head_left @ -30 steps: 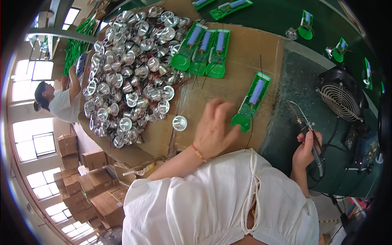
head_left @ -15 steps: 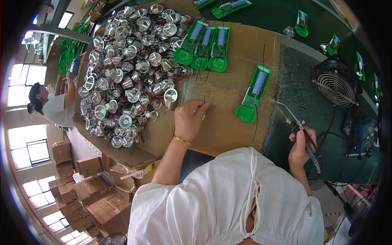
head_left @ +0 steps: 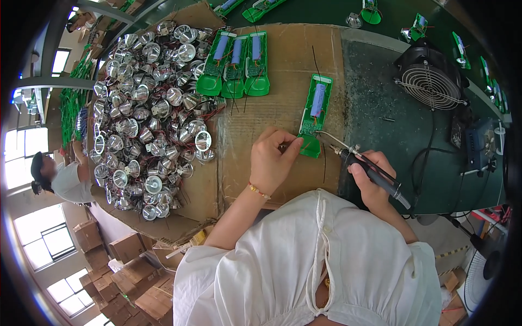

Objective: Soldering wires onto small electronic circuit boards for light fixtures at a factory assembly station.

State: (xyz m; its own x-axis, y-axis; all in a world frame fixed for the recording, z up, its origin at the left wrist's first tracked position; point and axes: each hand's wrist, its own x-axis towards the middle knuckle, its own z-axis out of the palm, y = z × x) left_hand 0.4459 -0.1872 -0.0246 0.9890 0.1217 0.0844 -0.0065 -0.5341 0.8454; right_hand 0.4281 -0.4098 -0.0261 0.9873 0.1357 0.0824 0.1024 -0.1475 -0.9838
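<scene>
My left hand [head_left: 272, 160] is closed in a pinch on what looks like a thin wire, its fingertips at the lower end of a green plastic housing [head_left: 309, 146]. That housing lies on cardboard and holds a blue cylindrical battery [head_left: 318, 100] and a small circuit board [head_left: 309, 127]. My right hand [head_left: 370, 185] grips a soldering iron [head_left: 389, 187] with a thin metal feed tube along it. The iron's tip reaches the board, just right of my left fingertips. Dark loose wires stick out above and beside the housing.
Three similar green housings [head_left: 234, 65] lie side by side farther back. A big heap of silvery lamp reflectors [head_left: 155, 108] covers the left. At right stand a fan with a wire guard [head_left: 432, 87] and a blue box-shaped unit [head_left: 481, 141]. Another person [head_left: 65, 176] works far left.
My left hand has moved right to the housing's lower end. My right hand has brought the soldering iron left to the board. The whole view has shifted somewhat.
</scene>
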